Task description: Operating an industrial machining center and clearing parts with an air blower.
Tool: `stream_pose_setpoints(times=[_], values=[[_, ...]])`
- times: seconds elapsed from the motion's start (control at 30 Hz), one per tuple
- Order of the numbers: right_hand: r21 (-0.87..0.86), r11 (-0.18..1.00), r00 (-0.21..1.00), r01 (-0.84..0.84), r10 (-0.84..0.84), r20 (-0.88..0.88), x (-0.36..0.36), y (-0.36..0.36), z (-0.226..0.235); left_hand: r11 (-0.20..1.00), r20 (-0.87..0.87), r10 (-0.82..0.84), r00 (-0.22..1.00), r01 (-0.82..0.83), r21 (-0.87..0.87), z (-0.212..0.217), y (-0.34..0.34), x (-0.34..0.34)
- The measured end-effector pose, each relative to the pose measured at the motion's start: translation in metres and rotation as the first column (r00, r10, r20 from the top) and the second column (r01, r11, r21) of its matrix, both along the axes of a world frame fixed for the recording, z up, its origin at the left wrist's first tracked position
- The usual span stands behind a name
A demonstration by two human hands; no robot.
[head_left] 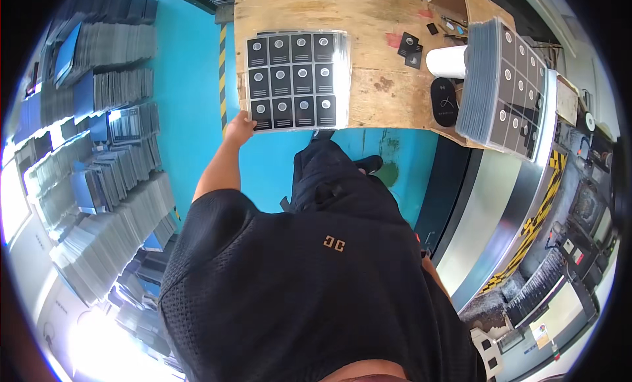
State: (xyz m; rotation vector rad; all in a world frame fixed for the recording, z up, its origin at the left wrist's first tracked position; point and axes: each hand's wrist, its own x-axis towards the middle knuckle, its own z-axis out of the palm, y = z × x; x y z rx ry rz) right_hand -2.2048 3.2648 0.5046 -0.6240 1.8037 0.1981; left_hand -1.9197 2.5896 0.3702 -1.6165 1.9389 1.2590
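My left hand (239,128) reaches forward to the near left corner of a clear plastic sheet (296,81) holding a grid of black square cards with round silver centres. The hand grips that corner at the front edge of a wooden table (375,59). My right hand is not visible; only a bit of that arm shows beside my black shirt. A tall stack of the same sheets (501,79) stands at the table's right end.
A white roll (447,60), a black oval object (444,101) and loose black cards (410,49) lie on the table. Stacks of grey trays (99,184) fill the blue floor at left. A machine with yellow-black striping (540,217) stands at right.
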Motion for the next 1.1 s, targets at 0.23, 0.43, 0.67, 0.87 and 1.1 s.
stream_pose_setpoints(times=[0.23,0.43,0.67,0.87,1.1], values=[[0.211,0.862,0.886,0.461,-0.437,-0.153,0.070,0.009,0.041,0.935,0.110,-0.312,0.944,0.326,-0.141,0.006,-0.003,-0.016],[0.161,0.230,0.275,0.960,-0.888,-0.369,0.103,0.030,0.070,0.547,0.358,-0.758,0.545,0.831,-0.107,0.010,-0.024,-0.038],[-0.491,0.414,0.467,0.767,-0.884,-0.015,0.014,-0.045,0.425,0.513,-0.134,-0.847,0.515,0.857,0.054,0.143,0.035,-0.294],[-0.576,0.328,0.258,0.749,-0.945,-0.202,0.000,-0.015,0.453,0.703,-0.742,-0.332,0.583,0.677,0.218,0.321,0.213,-0.454],[-0.573,0.219,0.345,0.790,-0.931,0.121,-0.022,0.015,0.340,0.707,-0.752,-0.348,0.559,0.684,0.182,0.313,0.327,-0.568]])
